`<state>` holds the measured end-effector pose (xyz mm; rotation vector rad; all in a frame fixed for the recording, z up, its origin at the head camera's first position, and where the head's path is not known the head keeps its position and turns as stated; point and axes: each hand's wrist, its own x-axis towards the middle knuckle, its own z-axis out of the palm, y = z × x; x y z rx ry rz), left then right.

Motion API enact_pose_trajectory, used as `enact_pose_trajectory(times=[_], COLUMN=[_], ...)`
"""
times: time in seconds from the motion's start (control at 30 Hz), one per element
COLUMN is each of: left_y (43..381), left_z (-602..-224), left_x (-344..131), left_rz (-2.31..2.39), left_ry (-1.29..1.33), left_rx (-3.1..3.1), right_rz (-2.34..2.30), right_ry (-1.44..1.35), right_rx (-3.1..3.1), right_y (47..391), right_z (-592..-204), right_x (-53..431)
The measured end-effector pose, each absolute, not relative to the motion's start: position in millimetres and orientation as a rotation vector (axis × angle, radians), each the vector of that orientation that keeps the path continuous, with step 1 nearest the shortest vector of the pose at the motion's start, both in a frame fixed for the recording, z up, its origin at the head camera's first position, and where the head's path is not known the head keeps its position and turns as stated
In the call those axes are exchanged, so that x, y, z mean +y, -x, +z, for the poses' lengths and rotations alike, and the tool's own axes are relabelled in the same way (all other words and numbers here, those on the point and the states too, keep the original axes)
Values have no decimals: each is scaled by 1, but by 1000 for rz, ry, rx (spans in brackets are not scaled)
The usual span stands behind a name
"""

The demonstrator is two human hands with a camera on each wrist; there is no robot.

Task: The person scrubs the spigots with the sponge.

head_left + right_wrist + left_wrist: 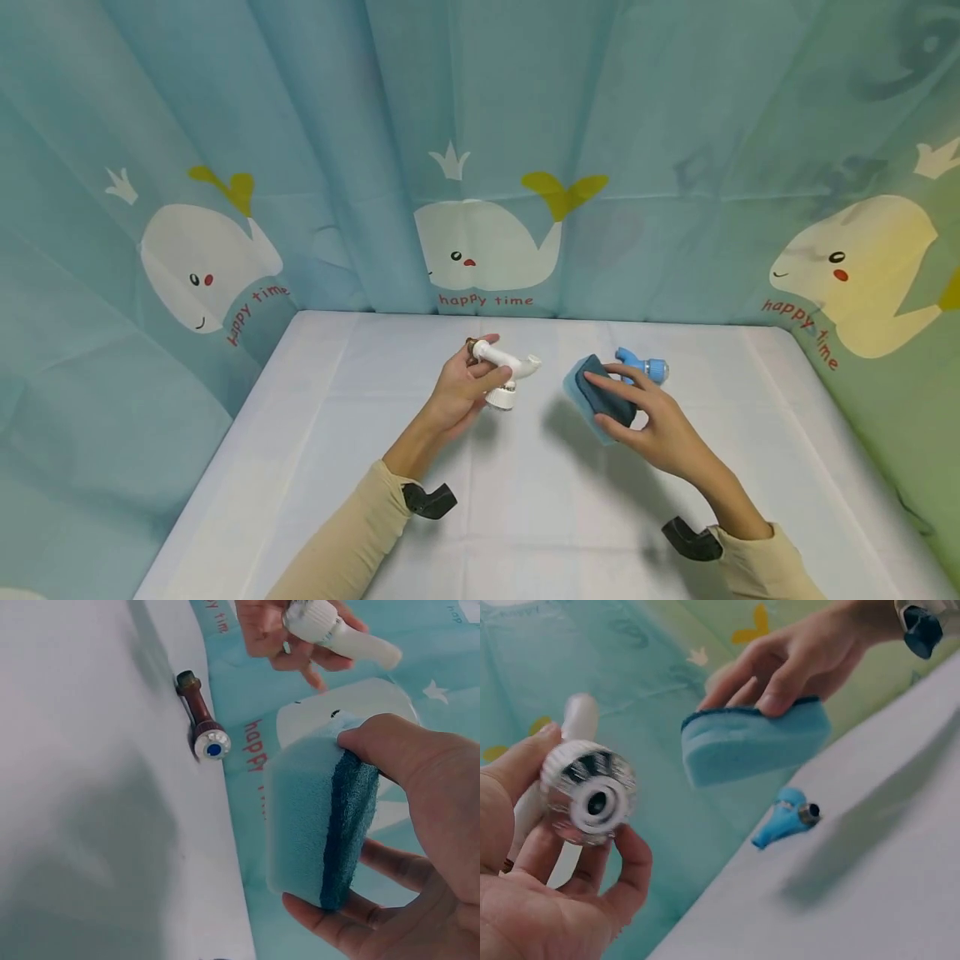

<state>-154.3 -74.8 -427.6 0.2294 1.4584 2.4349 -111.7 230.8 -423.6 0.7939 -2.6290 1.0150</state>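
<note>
My left hand holds a white plastic tap above the table, thumb on one side and fingers on the other. Its round ribbed knob faces the camera in the left wrist view. In my right hand is a two-layer sponge, light blue foam with a dark blue scouring side, pinched between thumb and fingers. The sponge is raised off the table, to the right of the white tap and apart from it.
A blue tap lies on the white-covered table just beyond my right hand. A dark brown tap lies on the table too, mostly hidden behind my left hand in the head view. Whale-print curtains enclose the table's back and sides.
</note>
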Motion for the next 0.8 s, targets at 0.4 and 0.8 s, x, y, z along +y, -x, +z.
enact_pose_trajectory(times=[0.4,0.8], left_y=[150,150], left_z=[-434,-430], left_x=[-70,-75], left_rz=[2358,2295], left_ry=[-231,-42], left_rx=[1458,1306], right_rz=[1012,1009], right_ry=[-781,-780], right_rx=[-2644,-2651], right_y=[110,107], right_z=[-426,-429], right_x=[235,238])
